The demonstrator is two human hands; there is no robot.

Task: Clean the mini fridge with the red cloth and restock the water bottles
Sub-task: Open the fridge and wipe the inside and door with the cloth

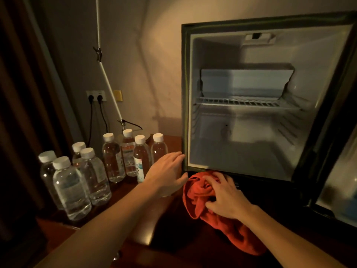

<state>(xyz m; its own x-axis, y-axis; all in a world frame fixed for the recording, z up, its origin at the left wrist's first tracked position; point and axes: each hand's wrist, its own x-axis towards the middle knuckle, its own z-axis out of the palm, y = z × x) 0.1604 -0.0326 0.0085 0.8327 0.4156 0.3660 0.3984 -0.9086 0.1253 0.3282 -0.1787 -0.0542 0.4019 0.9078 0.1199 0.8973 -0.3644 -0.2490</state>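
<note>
Two bare forearms reach forward from the near edge over a dark wooden surface. The right hand presses down on a bunched red cloth, fingers curled into its folds, gripping it just below the front bottom edge of the mini fridge. Part of the cloth trails back toward the viewer under the right wrist. To its left, the left hand is spread flat, fingers straight, fingertips touching the fridge's lower left corner and holding nothing. Further left, eight clear water bottles with white caps stand upright in a loose cluster on the surface, outside the fridge. The fridge, on the right, stands open, its white interior showing a wire shelf with nothing on it. Far left, on the wall, two black plugs sit in a socket.
</note>
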